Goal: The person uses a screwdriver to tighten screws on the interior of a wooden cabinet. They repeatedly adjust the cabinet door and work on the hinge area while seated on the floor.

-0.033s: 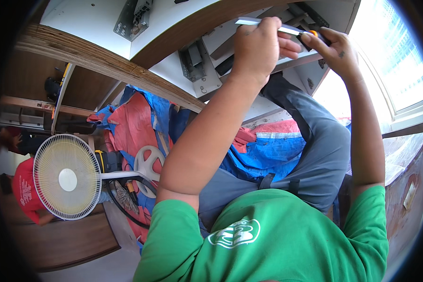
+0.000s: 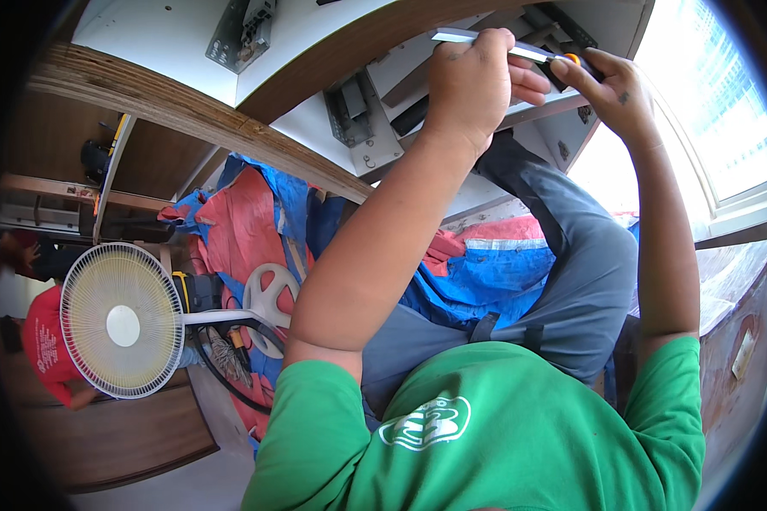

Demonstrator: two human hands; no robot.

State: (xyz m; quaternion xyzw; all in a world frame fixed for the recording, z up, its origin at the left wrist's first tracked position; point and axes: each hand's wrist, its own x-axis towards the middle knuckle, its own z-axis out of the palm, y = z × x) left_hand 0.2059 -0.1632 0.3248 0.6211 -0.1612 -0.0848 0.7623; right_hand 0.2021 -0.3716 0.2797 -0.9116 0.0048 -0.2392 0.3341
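In front of the cabinet, both of my hands are raised around a chisel-like tool (image 2: 528,53) with a long, flat metal blade and a dark handle with an orange part. My left hand (image 2: 470,81) pinches the blade near its middle, and some of its fingers stretch out below. The blade's tip sticks out past the left of that hand. My right hand (image 2: 619,92) is closed on the handle, thumb near the orange part. Part of the handle is hidden behind the fingers. The tool slants slightly down to the right.
White cabinet compartments (image 2: 302,128) with wooden edges and metal brackets (image 2: 349,111) lie ahead. Red and blue tarpaulin (image 2: 486,277) spreads beneath my bent leg. A white fan (image 2: 123,326) stands at left, with a person in a red shirt (image 2: 47,345) behind it. A bright window (image 2: 716,94) is at right.
My hands and the tool have shifted very slightly to the right. The grip of both hands looks the same.
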